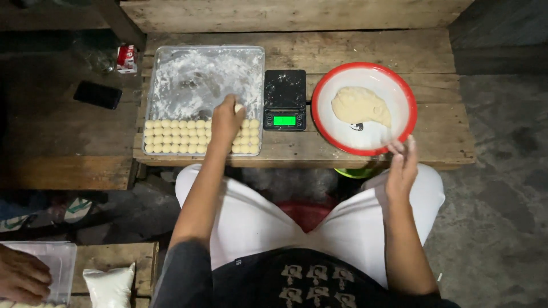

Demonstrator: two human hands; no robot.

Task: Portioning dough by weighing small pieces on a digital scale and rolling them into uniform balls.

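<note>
My left hand reaches over the floured metal tray and holds a small dough ball at its fingertips, just above the rows of dough balls lined along the tray's near edge. My right hand hovers at the near rim of the white bowl with a red rim, fingers loosely apart and holding nothing. A lump of pale dough lies in that bowl. A small black digital scale with a lit green display stands between tray and bowl.
All of this rests on a rough wooden bench. A dark phone and a small red-and-white packet lie at the left. At bottom left, another person's hand rests on a clear plastic container, beside a white bag.
</note>
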